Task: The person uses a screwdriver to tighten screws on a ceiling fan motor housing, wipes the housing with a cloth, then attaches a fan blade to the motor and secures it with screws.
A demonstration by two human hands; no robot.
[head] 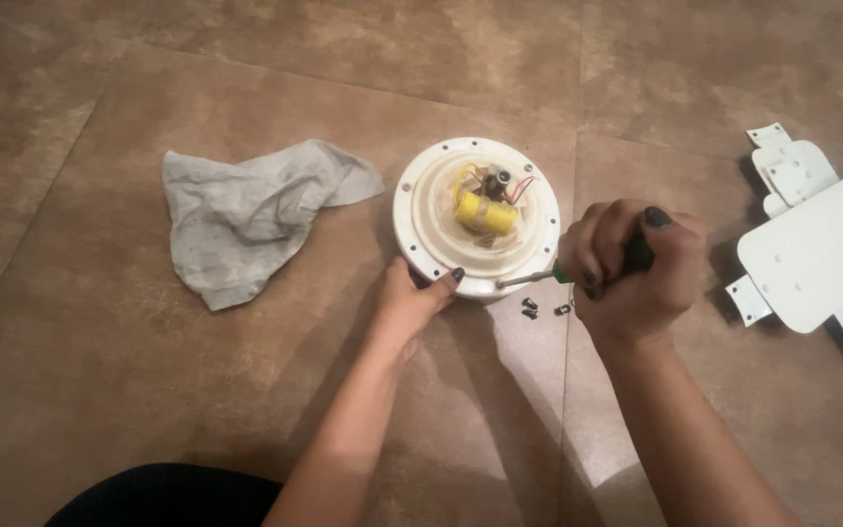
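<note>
White round motor housing (476,217) under left hand (414,298), right hand (636,265) clenched around one screwdriver (578,271), three loose screws (531,307) beside

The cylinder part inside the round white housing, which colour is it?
The cylinder is yellow, seen in the head view.

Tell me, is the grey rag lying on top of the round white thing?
No, the grey rag lies on the floor, apart from the round white housing.

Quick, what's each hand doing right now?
Left hand: open, resting against the rim of the white motor housing.
Right hand: closed around a screwdriver, tip at the housing's edge.
</note>
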